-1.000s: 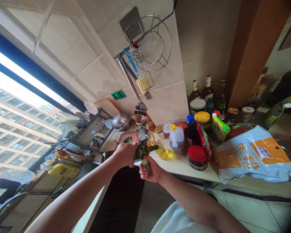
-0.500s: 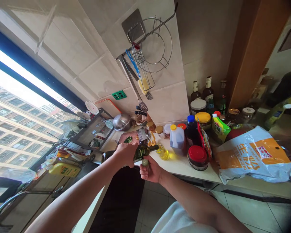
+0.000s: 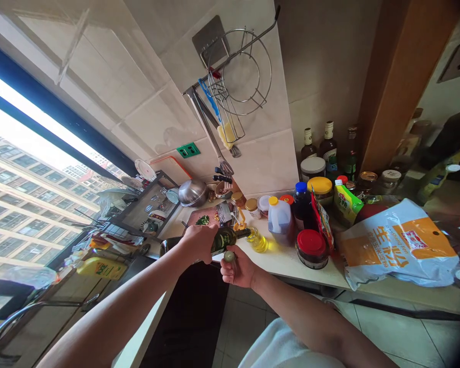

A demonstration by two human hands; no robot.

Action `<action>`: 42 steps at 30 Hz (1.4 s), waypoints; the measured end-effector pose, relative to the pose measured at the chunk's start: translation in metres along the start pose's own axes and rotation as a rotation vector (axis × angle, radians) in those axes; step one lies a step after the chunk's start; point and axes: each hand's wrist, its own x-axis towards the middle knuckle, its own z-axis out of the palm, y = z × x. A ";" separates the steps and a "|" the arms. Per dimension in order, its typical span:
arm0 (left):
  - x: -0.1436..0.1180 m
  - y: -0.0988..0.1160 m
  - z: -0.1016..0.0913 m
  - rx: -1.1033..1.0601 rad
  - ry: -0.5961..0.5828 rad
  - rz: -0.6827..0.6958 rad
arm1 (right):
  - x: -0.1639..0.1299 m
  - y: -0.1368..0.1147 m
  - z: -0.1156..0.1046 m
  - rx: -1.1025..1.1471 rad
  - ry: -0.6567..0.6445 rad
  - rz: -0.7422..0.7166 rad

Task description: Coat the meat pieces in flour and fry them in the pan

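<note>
yellow bottle [image 3: 101,269]: "AXE" | white-and-orange bag [image 3: 400,248]: "生粉", "Sheng Fen"

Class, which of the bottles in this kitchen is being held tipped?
The dark green bottle, gripped by the left hand, its neck angled toward the glass vessel of yellow liquid. The blue-capped bottle and brown bottles stand upright, untouched.

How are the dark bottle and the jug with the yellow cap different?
The bottle is dark; the jug is pale, with a yellow cap. The left hand holds the bottle tipped over; the jug stands on the counter. Both are containers.
</note>
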 end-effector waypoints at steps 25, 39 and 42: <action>0.003 0.003 0.000 0.010 -0.002 -0.020 | 0.001 0.000 0.000 0.013 -0.010 -0.005; 0.004 0.001 0.006 0.009 0.005 -0.015 | 0.002 0.002 -0.003 0.004 0.003 -0.006; 0.004 0.001 0.007 0.007 0.006 -0.020 | 0.002 0.002 -0.004 -0.003 0.002 -0.001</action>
